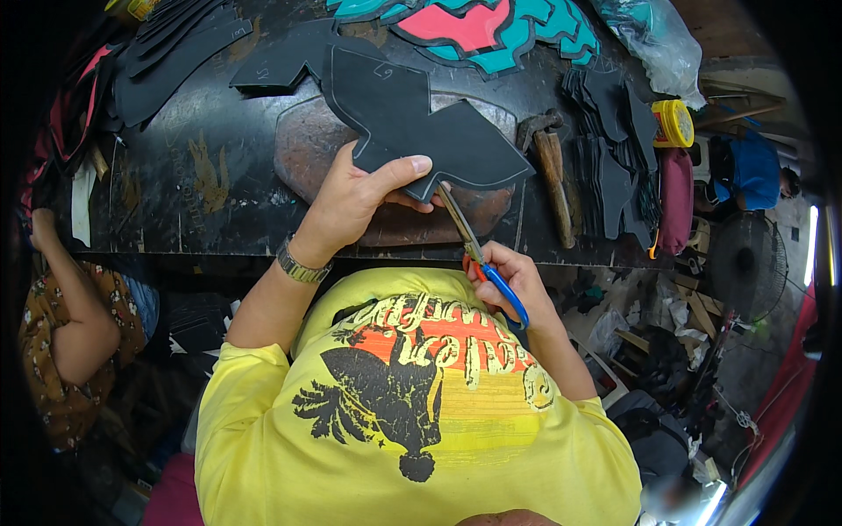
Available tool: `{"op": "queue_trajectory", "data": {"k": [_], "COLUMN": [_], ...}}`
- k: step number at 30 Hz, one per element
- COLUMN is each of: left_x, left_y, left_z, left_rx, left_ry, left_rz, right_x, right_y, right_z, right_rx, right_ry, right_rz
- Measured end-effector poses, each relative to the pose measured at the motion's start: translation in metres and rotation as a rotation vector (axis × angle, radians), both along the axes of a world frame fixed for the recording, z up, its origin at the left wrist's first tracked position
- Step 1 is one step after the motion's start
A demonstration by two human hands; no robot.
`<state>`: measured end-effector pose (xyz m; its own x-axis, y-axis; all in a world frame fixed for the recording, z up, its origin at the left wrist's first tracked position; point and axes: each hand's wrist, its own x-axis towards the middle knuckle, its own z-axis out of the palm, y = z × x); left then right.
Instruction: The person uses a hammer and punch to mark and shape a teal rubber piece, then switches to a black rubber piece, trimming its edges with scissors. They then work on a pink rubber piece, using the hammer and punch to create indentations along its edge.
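Observation:
My left hand point(355, 197) pinches a black sheet piece point(395, 110) with pointed lobes and a pale line drawn along its edge, thumb on top and fingers beneath. It is lifted over a brown slab point(303, 145) lying on the table. In my right hand point(509, 276) is a pair of scissors point(462, 225) with blue and orange handles. The blades point up and away from me, their tips at the near edge of the black piece beside my left fingertips. Whether the tips are cutting into it is hard to see.
The dark table point(184, 184) holds a hammer point(553, 175) and stacks of black pieces point(605, 149) at right. More black pieces point(184, 70) lie far left, teal and pink ones point(465, 31) at the back. A yellow-lidded tub point(674, 123) stands right. Another person's arm point(74, 298) shows at left.

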<state>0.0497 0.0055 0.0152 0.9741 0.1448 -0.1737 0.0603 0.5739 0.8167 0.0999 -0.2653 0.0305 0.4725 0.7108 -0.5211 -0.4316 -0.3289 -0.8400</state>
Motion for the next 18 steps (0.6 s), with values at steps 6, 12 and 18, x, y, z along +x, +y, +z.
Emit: {"op": "queue_trajectory", "data": {"k": [6,12,18], "left_x": [0.0009,0.0023,0.0037], "left_y": [0.0007,-0.0016,0.0012], "left_z": [0.0038,0.0034,0.0042], "left_rx": [0.031,0.006,-0.018], "left_ry": [0.008,0.016,0.01], "left_rz": [-0.002,0.013,-0.005], "right_x": [0.0029,0.0017,0.0022], "right_y": [-0.0006,0.0019,0.0014], "right_z": [0.0039,-0.0006,-0.0015], "right_rx": [-0.101,-0.004,-0.026], "right_ry": [-0.029,-0.081,-0.121], "right_rz": [0.044,0.003,0.029]}}
